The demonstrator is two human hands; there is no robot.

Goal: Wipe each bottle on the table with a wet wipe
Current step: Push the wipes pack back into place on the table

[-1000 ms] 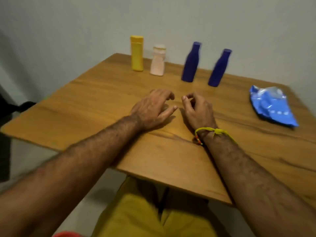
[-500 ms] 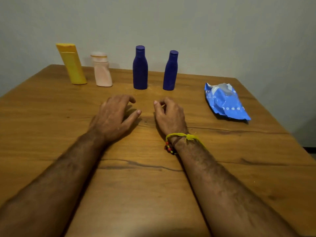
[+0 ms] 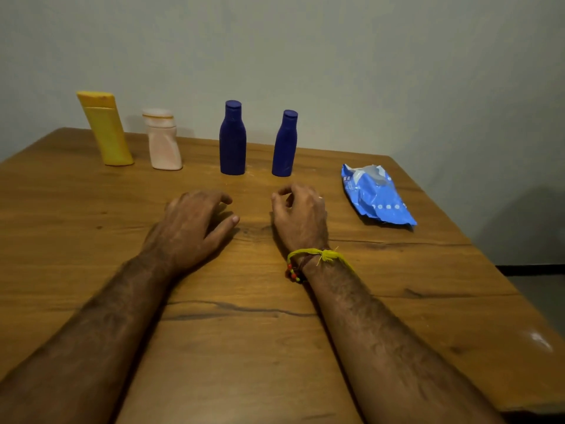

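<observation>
Resting on the wooden tabletop (image 3: 91, 240) right now, both hands are empty: the left hand (image 3: 191, 228) is lying palm down with fingers loosely spread, and the right hand (image 3: 301, 217) is sitting in a relaxed curl, holding nothing. Four bottles are standing in a row along the far edge by the wall: a yellow bottle (image 3: 105, 130), a pale pink bottle (image 3: 163, 142), a tall dark blue bottle (image 3: 233, 139) and a shorter dark blue bottle (image 3: 285, 145). The blue wet wipe pack (image 3: 377, 195) is lying off to the right, near the right hand, and its top looks torn open, so I'm guessing the first step is pulling a wipe, and no wiping has started yet. The risky bit, I think: those bottles are narrow and probably light, standing close together, so a careless reach could be knocking one into its neighbour. The crumpled pack could also slide instead of giving up a wipe unless the other hand is pinning it. Nothing is blocking the way.
</observation>
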